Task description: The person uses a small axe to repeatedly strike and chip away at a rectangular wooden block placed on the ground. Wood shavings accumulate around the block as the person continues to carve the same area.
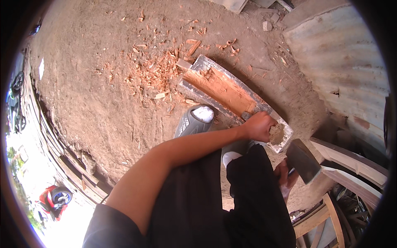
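Observation:
A long wooden block (pixel 225 89) with a hollowed orange-brown trough lies slantwise on the dirt in front of me. Its outer faces are weathered grey-white. My left hand (pixel 259 126) is closed round a chisel at the block's near right end. The chisel's dark metal part (pixel 247 115) shows at the trough, and its battered wooden butt (pixel 276 134) sticks out behind my fist. Lower right, beside my knee, my right hand (pixel 283 172) grips a hammer with a broad, dark, flat-sided head (pixel 303 161). The hammer head is apart from the chisel. Most of the hammer's handle is hidden.
Wood shavings (pixel 155 72) litter the dirt left of the block. My grey shoe (pixel 194 121) stands close against it. Corrugated metal sheeting (pixel 341 56) leans at the right, above curved boards (pixel 351 163) and a wooden frame (pixel 320 219). A red motorcycle (pixel 53 200) is far left.

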Available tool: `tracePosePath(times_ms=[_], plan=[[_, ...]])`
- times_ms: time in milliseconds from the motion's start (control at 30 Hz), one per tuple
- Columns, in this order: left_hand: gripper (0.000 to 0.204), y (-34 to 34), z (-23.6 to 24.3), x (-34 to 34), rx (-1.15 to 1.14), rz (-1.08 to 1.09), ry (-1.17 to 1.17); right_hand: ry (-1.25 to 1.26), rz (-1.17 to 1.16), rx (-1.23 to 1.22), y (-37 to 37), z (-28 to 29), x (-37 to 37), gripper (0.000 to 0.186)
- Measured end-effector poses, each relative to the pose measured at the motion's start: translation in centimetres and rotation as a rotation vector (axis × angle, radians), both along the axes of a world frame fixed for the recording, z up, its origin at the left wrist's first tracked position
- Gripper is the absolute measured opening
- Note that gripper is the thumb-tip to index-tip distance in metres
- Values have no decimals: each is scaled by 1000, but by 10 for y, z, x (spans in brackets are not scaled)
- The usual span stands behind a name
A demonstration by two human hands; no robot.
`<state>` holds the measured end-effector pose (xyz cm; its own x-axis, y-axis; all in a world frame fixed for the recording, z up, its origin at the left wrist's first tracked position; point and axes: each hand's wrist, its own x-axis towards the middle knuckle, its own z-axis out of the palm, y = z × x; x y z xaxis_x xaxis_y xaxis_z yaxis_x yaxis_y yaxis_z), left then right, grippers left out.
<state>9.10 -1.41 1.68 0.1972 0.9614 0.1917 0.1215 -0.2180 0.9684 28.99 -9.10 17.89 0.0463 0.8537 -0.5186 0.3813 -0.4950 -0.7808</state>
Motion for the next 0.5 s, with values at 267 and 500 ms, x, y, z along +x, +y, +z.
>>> tracePosePath(times_ms=[267, 500], plan=[[21, -1, 11, -4, -74, -44, 126, -183, 73, -46, 14, 12, -32, 34], [22, 1, 17, 3, -49, -35, 127, -132, 70, 308, -24, -53, 28, 40]])
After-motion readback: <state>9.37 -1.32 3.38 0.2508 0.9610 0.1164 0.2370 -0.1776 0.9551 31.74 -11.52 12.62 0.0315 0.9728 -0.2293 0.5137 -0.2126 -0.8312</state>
